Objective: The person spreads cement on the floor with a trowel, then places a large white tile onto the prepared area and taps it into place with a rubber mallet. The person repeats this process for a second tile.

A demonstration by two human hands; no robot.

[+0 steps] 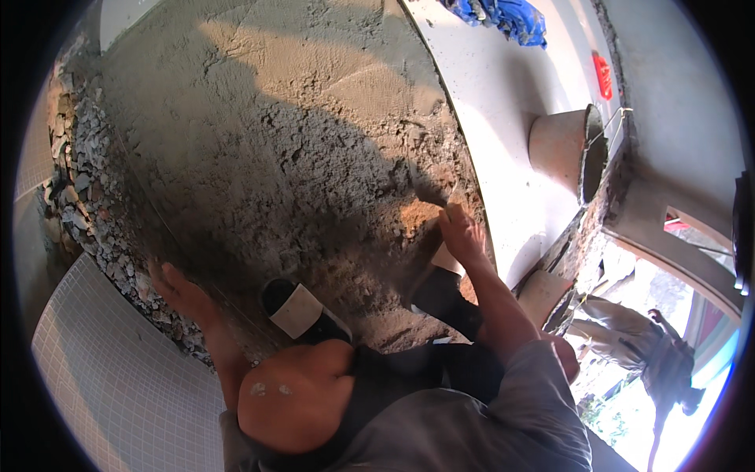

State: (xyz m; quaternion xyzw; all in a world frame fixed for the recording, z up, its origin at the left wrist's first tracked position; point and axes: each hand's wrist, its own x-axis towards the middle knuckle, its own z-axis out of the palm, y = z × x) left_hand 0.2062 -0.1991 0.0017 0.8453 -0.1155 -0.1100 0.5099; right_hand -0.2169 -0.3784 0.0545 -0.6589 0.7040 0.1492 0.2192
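My right hand (462, 234) is closed around the handle of a trowel (430, 193). Its dark blade lies low over rough, damp mortar (314, 157), close to the edge of the white tiles; part of the tool is hidden by my fingers. On the other side, my left hand (182, 294) is open and holds nothing, its fingers stretched out beside a strip of broken rubble (102, 212). Between my hands are my two feet in dark sandals (303, 311), set on the loose mortar. Farther off, the mortar surface is smoother.
White floor tiles (507, 141) border the mortar on the right. A mortar-stained bucket (558, 145) lies tipped there, with a blue plastic bag (507, 20) and a red object (602, 76) beyond. Small grid tiles (118, 362) lie at left. Another person (649, 354) is outside a doorway at right.
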